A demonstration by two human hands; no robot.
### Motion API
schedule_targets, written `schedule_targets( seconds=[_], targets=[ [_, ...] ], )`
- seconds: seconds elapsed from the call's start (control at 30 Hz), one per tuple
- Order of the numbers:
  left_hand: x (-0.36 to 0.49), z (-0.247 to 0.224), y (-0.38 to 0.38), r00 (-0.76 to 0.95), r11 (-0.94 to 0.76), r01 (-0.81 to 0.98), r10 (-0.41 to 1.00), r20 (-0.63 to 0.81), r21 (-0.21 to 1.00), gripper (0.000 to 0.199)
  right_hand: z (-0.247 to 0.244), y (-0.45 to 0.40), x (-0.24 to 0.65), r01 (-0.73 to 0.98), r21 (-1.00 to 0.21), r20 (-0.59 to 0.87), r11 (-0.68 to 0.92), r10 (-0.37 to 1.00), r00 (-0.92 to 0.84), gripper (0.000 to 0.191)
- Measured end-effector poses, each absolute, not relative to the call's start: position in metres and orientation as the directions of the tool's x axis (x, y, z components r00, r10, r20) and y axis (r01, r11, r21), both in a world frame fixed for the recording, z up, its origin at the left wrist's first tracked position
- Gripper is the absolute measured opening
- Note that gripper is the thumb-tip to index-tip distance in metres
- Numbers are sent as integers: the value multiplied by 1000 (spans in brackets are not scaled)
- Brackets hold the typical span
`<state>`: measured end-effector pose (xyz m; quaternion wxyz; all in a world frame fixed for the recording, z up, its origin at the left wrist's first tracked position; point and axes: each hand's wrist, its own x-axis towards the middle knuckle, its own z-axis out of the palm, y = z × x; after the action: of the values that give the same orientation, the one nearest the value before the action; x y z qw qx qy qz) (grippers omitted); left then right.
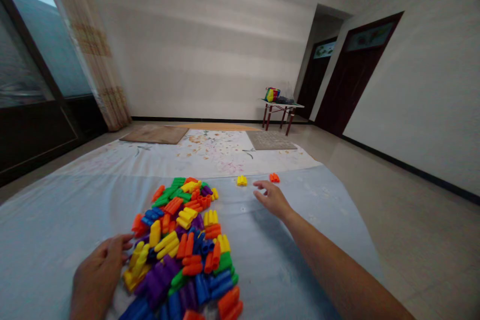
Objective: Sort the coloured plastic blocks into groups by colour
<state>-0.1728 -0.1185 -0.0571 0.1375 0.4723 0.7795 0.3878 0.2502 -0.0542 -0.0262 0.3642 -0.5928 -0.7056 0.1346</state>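
The right hand [273, 201] hovers empty over a pale blue cloth sheet [48, 240], its fingers [261, 186] loosely apart. A small orange ribbed plastic block [274, 177] lies just ahead of them, long axis crosswise, with a small yellow ribbed plastic block [242, 180] further left. The open left hand [98, 280] is at the edge of a heap of multicoloured tubular plastic blocks [176, 245], possibly touching it.

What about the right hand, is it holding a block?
No, the right hand is open and empty, near a yellow plastic block.
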Motion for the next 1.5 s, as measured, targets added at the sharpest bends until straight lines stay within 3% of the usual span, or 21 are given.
schedule_targets(
  seconds=[0.07,0.17,0.4,0.57,0.73,0.87,0.97,1.07,1.2,1.37,1.5],
  targets=[
    [-166,-46,-123,-530,273,529,845,62,804,38,-26,-80,222,675,-635,333,376,921,-200,27],
    [-160,-40,-127,-538,257,489,841,57,833,37,-23,-110,188,634,-639,280,436,899,-336,27],
    [-159,-44,-127,-539,210,469,838,89,858,36,-19,-136,154,609,-700,64,373,882,-467,31],
    [-159,-47,-127,-540,179,456,834,111,872,36,-15,-146,156,573,-720,30,392,842,-538,24],
    [-157,-46,-128,-545,177,461,830,120,870,36,-16,-154,160,568,-710,147,417,876,-460,27],
    [-155,-43,-130,-550,177,467,825,128,867,37,-20,-162,155,475,-700,242,533,803,-545,48],
    [-154,-39,-131,-549,183,466,827,121,865,36,-19,-164,155,502,-637,229,585,765,-601,42],
    [-154,-36,-131,-548,204,467,831,101,860,34,-18,-157,164,511,-662,278,548,813,-512,41],
    [-158,-35,-130,-537,232,477,840,73,848,32,-21,-140,194,547,-700,396,460,887,-239,51],
    [-158,-31,-131,-535,273,493,844,40,826,36,-30,-125,238,757,-519,475,397,870,-131,56],
    [-154,-26,-133,-539,268,506,841,58,820,35,-37,-126,245,860,-395,372,324,912,-173,56]
  ],
)
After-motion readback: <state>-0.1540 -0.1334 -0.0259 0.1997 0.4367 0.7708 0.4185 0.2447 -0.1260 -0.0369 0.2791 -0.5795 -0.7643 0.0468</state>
